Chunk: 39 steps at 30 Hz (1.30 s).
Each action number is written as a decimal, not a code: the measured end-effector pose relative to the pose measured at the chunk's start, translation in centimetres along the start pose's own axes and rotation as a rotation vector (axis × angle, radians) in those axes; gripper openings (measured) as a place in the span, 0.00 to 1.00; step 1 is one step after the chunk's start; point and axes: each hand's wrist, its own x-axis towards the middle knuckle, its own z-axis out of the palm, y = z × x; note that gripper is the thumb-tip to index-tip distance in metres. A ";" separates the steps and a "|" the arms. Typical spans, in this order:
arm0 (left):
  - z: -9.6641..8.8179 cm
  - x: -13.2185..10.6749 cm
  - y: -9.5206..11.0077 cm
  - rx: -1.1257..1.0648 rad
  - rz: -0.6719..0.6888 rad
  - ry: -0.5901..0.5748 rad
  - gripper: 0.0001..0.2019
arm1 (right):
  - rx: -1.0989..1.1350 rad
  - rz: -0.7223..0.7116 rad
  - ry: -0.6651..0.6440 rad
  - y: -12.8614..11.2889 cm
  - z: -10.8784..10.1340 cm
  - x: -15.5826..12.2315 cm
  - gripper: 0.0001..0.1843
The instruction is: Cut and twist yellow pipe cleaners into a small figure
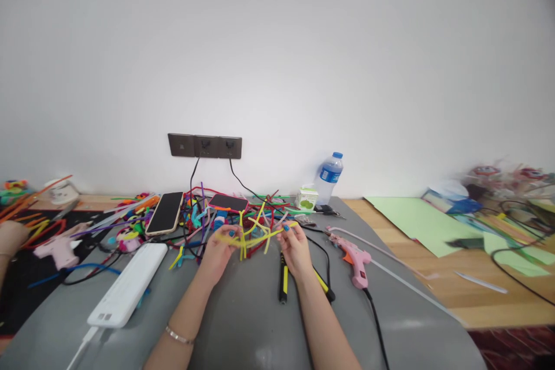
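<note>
Between my two hands stretches a yellow pipe cleaner [260, 239], blurred towards its left end. My left hand [219, 250] pinches that end, while my right hand [293, 245] grips the other between thumb and fingers. Just behind, more yellow pipe cleaners [241, 217] stick up; whether they join the held one I cannot tell. Under my right wrist lie yellow-and-black pliers [283, 282], partly covered by the hand and forearm. A pink hot glue gun [358, 263] rests to the right of my right hand.
Tangled colourful pipe cleaners pile along the wall, with a phone [165, 213] and a white power bank [128, 286] at left. A water bottle [329, 178] and a small green-white box [306, 199] stand behind. Green paper [416, 221] lies right. Another person's hand [12, 237] shows far left.
</note>
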 end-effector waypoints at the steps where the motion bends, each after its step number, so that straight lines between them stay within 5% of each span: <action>1: 0.0 -0.1 0.1 -0.018 -0.017 -0.030 0.13 | -0.003 0.001 0.008 0.0 0.0 0.0 0.15; 10: 0.8 -0.8 0.6 0.009 -0.140 -0.115 0.15 | 0.084 -0.046 0.145 0.2 -0.3 0.3 0.16; 23: 0.2 -0.3 -0.1 0.009 -0.119 -0.001 0.16 | 0.177 0.137 0.047 -0.3 -0.7 -0.3 0.14; 28: 0.1 -0.1 -0.1 0.040 -0.124 0.010 0.21 | 0.058 0.189 -0.163 -0.5 -0.1 -1.2 0.12; 32: 0.4 -0.2 -0.3 0.171 -0.154 -0.122 0.22 | -0.192 0.256 -0.426 -0.3 0.5 -1.5 0.11; 39: 1.3 -0.9 -0.3 0.311 -0.170 -0.356 0.29 | -0.330 0.294 -0.527 0.3 0.8 -1.1 0.16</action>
